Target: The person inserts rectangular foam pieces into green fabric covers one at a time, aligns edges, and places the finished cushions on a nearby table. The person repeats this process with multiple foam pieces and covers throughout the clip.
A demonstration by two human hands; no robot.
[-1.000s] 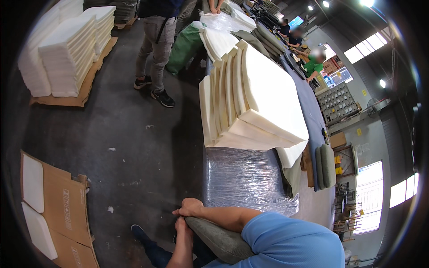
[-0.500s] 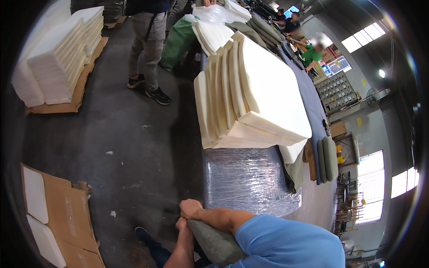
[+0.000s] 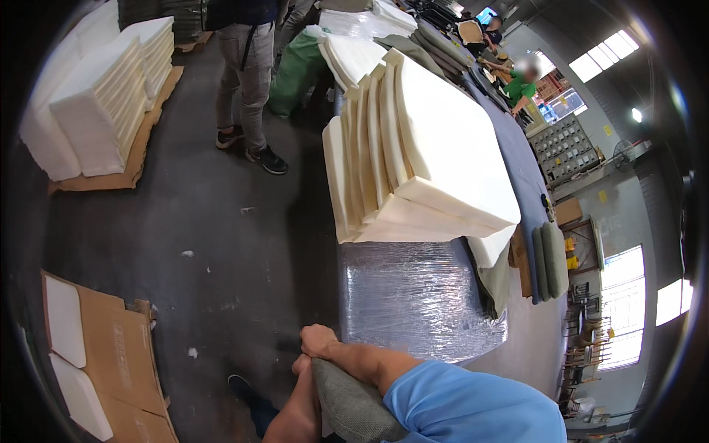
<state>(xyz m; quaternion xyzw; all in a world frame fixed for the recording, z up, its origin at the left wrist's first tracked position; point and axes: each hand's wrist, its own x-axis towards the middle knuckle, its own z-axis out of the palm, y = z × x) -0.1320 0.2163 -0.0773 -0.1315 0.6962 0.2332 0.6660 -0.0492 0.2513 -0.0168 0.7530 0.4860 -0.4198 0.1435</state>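
Note:
A grey-green fabric cushion (image 3: 354, 406) is held close against my body at the lower middle, its far corner pointing at my hands. My right hand (image 3: 318, 342) is closed at that corner, the bare forearm and blue sleeve crossing over the cushion. Just below it, my left hand (image 3: 301, 364) is closed too, pressed close to the right one at the cushion's edge. My fingertips are mostly hidden, so the exact grip on the fabric is hard to see. A strip of white shows beside the cushion near my left forearm.
Clear plastic film (image 3: 413, 295) covers the near table end. On the table stands a stack of cream foam pads (image 3: 450, 140), with grey-green cushions (image 3: 550, 262) to its right. White foam piles (image 3: 96, 118) and flattened cardboard (image 3: 122, 354) lie left. A person (image 3: 247, 81) stands ahead.
My hands stay together at the cushion's corner, barely shifted. The view has turned slightly. At the far end, a co-worker now holds up a tan panel.

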